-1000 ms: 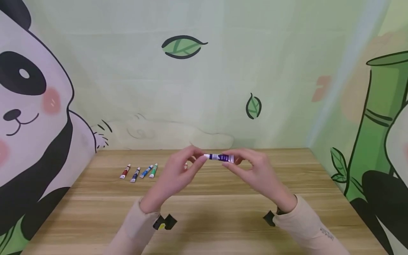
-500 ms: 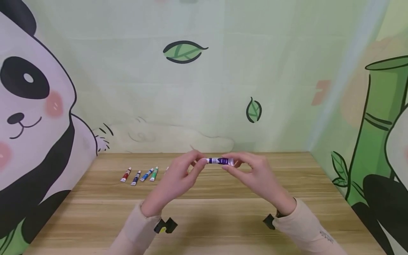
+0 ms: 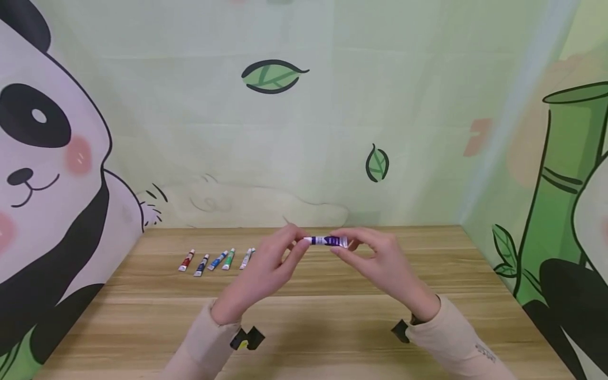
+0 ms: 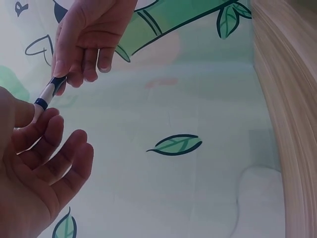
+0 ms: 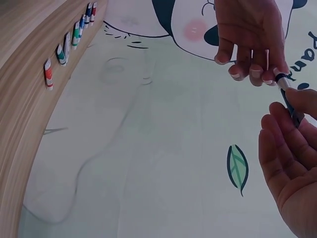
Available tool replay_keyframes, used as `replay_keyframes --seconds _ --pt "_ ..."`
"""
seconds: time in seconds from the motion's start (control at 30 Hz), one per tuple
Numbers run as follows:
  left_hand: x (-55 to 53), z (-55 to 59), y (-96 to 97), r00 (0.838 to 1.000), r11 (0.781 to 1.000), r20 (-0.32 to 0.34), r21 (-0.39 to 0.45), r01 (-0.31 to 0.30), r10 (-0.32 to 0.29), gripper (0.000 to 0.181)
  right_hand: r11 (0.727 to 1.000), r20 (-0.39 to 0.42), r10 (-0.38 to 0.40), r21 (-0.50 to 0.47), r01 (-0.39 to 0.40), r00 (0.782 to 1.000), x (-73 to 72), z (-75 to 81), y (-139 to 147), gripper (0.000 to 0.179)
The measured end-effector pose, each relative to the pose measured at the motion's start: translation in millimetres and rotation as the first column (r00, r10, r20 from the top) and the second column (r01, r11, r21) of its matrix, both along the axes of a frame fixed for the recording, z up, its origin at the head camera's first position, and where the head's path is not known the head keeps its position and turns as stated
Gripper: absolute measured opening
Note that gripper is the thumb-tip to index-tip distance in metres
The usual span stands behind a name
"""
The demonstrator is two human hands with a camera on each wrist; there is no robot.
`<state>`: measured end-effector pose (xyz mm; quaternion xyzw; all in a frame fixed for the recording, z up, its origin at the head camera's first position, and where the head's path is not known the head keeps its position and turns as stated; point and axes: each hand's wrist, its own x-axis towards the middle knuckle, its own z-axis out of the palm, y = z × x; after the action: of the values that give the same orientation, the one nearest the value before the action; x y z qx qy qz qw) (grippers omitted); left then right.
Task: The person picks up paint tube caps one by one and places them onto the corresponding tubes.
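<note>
A small purple-and-white paint tube is held level above the table, near its back edge in the head view. My left hand pinches its white cap end between thumb and index finger. At the other end, my right hand pinches the flat crimped tail in the same way. In the left wrist view the tube spans the gap between both hands, and the other left fingers are loosely bent. The right wrist view has the tube partly covered by the right thumb.
On the wooden table, a row of paint tubes lies left of my hands: red, dark blue, blue, green and white. An orange-red tube shows in the right wrist view. A panda-print cloth hangs behind.
The head view has tilted slightly, so the scene sits lower. Beside my left hand the white tube has come into sight. Both hands keep their pinch on the purple paint tube.
</note>
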<state>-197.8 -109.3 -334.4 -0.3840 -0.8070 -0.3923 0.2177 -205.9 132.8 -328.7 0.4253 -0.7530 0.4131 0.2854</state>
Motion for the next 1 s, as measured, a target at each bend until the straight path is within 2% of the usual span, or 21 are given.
replay_keyframes --seconds 0.13,0.27,0.33,0.43,0.6,0.7,0.87,1.0 --pt "-0.6 -1.3 0.8 0.998 1.000 -0.069 -0.024 -0.004 0.003 0.008 1.000 0.017 0.004 0.024 -0.004 1.000 -0.2 0.3 0.3 0.030" --pt "-1.8 -1.9 1.5 0.987 0.998 -0.157 -0.052 -0.033 0.024 0.005 0.998 0.053 -0.006 0.062 0.003 0.999 -0.6 1.5 1.6 0.027" --pt "-2.2 -1.9 2.0 0.983 0.997 -0.181 -0.060 -0.049 0.037 0.005 0.998 0.074 -0.011 0.069 0.006 0.997 -0.8 1.4 2.3 0.026" --pt "-1.5 -1.7 2.2 0.985 0.996 -0.167 -0.064 -0.062 0.051 0.007 0.998 0.088 -0.010 0.056 0.005 0.996 -0.6 0.4 2.1 0.026" --pt "0.6 -0.6 1.5 0.997 0.995 -0.065 -0.085 -0.050 0.044 0.013 1.000 0.088 0.001 0.030 -0.003 0.996 0.6 -1.1 0.7 0.029" --pt "2.0 0.0 1.0 0.999 0.993 -0.031 -0.107 -0.047 0.044 0.015 0.999 0.095 0.014 0.036 -0.018 0.995 0.4 -2.2 -0.3 0.030" --pt "2.1 -1.5 1.7 0.997 0.991 -0.066 -0.125 -0.056 0.048 0.012 0.998 0.126 0.017 0.056 -0.025 0.992 -0.7 -3.2 -1.9 0.026" --pt "1.0 -2.9 2.7 0.991 0.991 -0.121 -0.119 -0.066 0.052 0.009 0.998 0.188 0.023 0.051 -0.033 0.982 0.1 -3.3 -2.2 0.023"
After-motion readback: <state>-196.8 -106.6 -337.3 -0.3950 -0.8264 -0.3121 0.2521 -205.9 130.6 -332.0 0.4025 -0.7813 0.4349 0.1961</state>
